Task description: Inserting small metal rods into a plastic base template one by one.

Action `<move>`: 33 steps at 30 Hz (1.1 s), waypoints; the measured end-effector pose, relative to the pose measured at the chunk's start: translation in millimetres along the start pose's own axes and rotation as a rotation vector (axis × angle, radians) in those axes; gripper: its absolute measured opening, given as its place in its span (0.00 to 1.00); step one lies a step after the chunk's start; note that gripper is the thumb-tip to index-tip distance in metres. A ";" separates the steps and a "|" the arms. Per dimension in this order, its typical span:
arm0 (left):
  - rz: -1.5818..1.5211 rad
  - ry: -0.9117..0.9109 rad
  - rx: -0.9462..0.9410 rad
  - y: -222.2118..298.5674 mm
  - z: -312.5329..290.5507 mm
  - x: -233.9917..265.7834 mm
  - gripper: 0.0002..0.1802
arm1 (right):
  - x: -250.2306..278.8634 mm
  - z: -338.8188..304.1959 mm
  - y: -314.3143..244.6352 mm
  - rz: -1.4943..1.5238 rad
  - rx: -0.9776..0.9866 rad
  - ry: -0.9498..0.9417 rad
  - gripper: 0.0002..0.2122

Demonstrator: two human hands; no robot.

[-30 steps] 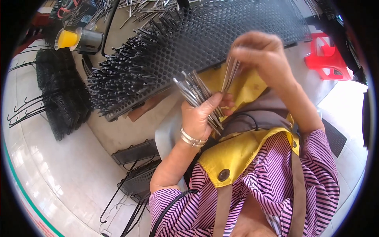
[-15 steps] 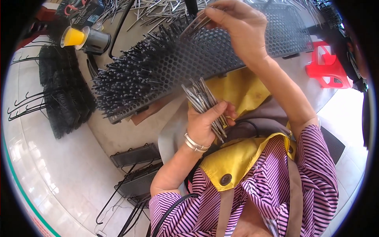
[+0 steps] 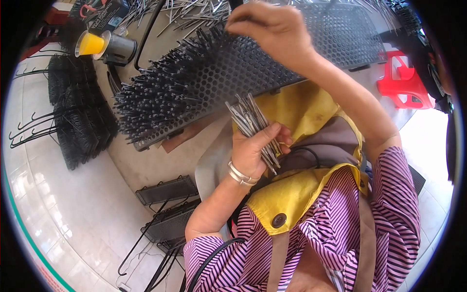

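My left hand is closed round a bundle of thin silvery metal rods, held upright and slightly fanned in front of my yellow and brown apron. Beyond it lies a long black perforated rack, slanting across the table. Its left part is densely packed with upright dark-tipped rods, while open holes show on the right part. Over the far edge of the packed area, my right hand reaches in with fingertips pinched together and pointing left. Motion blur and the fingers hide what is in that pinch.
Loose metal rods lie heaped behind the rack. At the back left are a metal cup and a yellow cup. Black brush-like racks hang at left; mesh trays stand below. A red stool is at right.
My right hand has moved left and lower towards the packed rods; the rods seen in its fingers earlier no longer show. My left hand has barely moved.
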State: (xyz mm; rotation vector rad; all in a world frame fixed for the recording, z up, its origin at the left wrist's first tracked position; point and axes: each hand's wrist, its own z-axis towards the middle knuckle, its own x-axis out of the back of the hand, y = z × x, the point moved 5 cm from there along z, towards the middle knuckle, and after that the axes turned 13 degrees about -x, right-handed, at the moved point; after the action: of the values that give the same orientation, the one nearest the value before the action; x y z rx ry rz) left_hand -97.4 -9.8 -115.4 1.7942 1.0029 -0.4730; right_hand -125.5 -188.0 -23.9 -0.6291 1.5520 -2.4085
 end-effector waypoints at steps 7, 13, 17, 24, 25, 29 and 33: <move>-0.062 0.023 -0.038 1.5 2.3 1.0 0.06 | -24.4 13.8 -13.9 -0.224 0.053 -0.190 0.04; 0.004 -0.029 -0.034 2.7 3.7 -0.7 0.05 | -36.1 28.3 -32.5 -0.460 0.179 -0.200 0.06; 0.003 -0.032 -0.035 3.9 3.5 -0.5 0.05 | -38.6 28.4 -34.1 -0.500 0.077 -0.239 0.06; 0.008 -0.025 -0.030 3.8 3.1 -1.5 0.04 | -29.5 25.5 -18.0 -0.361 0.160 -0.159 0.02; 0.009 -0.028 -0.028 3.8 3.0 -2.0 0.04 | -25.4 22.5 -17.6 -0.363 0.159 -0.155 0.02; -0.022 -0.057 -0.030 3.6 4.6 -5.3 0.05 | 3.1 -12.6 -35.1 -0.241 -0.037 -0.080 0.04; -0.010 -0.193 -0.028 7.5 2.8 -10.5 0.06 | -0.4 -74.8 -10.0 -0.119 -0.498 -0.451 0.08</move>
State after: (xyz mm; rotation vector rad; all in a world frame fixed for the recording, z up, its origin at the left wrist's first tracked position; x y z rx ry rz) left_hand -97.2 -18.0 -105.1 1.6839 0.8800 -0.6224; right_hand -158.9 -122.6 -41.5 -1.2825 1.9347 -1.7587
